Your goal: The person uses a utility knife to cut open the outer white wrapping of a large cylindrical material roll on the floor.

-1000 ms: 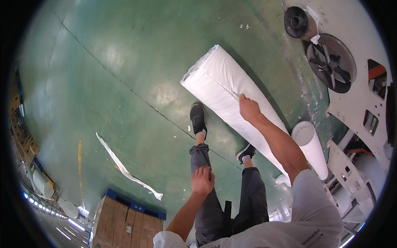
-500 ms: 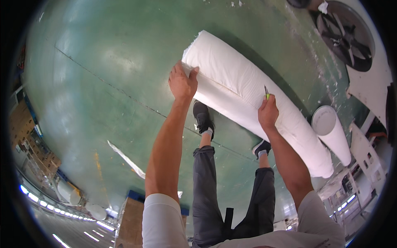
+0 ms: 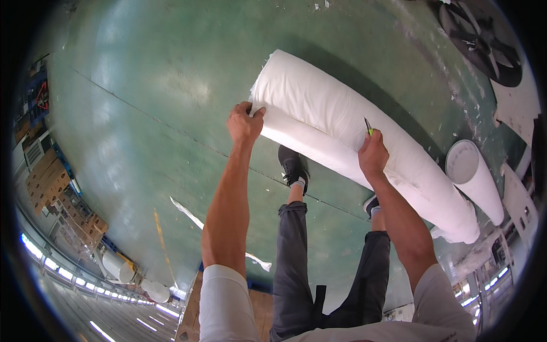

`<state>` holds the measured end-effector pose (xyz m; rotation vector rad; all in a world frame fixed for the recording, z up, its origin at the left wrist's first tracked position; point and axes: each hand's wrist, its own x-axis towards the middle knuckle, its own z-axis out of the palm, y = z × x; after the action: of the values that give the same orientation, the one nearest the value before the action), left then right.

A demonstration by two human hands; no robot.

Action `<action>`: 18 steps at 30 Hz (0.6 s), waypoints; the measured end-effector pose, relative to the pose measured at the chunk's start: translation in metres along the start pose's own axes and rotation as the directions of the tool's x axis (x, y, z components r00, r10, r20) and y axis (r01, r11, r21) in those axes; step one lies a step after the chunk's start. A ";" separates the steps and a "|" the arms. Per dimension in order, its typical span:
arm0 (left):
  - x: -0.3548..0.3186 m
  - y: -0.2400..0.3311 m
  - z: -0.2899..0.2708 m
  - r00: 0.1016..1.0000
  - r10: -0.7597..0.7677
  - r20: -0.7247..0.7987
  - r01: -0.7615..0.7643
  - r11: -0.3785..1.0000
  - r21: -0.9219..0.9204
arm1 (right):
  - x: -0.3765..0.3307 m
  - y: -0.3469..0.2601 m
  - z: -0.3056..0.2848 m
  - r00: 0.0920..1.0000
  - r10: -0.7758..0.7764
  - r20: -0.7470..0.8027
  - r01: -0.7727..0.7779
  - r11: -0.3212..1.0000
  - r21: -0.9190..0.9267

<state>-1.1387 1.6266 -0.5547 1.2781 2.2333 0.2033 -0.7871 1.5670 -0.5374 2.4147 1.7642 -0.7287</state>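
A long, thick roll of white fabric (image 3: 319,100) lies slantwise on the green floor in front of my feet. Its far left end looks frayed. My left hand (image 3: 246,124) is closed on the cloth edge at that end, thumb on the near side and fingers curled over it. Over the middle of the roll my right hand (image 3: 374,153) grips a utility knife (image 3: 368,126) with a yellow-green body. The dark blade points up and away from me. Whether the right hand rests on the fabric, I cannot tell.
Right of the roll lies a white tube (image 3: 473,176). A black spoked wheel (image 3: 484,45) is at the far right. A thin white strip (image 3: 185,211) lies on the floor left of my legs. Cardboard boxes (image 3: 48,179) stand at the far left, and another cardboard box (image 3: 191,308) is close by.
My left hand has shifted slightly down and left at the roll's end, its fingers more curled on the fabric edge. The right hand still holds the knife. The whole view has shifted somewhat.
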 end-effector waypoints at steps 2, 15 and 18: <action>-0.005 -0.006 -0.004 1.000 -0.002 0.003 0.003 0.992 -0.124 | 0.002 -0.002 0.001 1.000 -0.021 -0.019 0.021 1.000 0.018; 0.008 -0.011 -0.006 0.926 -0.099 0.365 0.190 0.956 -0.223 | 0.007 0.002 0.002 0.999 -0.044 -0.008 0.044 0.999 -0.006; -0.003 -0.001 -0.011 0.905 -0.063 0.420 0.229 0.905 -0.357 | 0.008 0.007 0.002 0.999 -0.030 0.023 0.031 0.999 -0.021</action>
<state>-1.1443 1.6253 -0.5449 0.8328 1.8059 0.2937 -0.7792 1.5713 -0.5438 2.3621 1.7947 -0.7330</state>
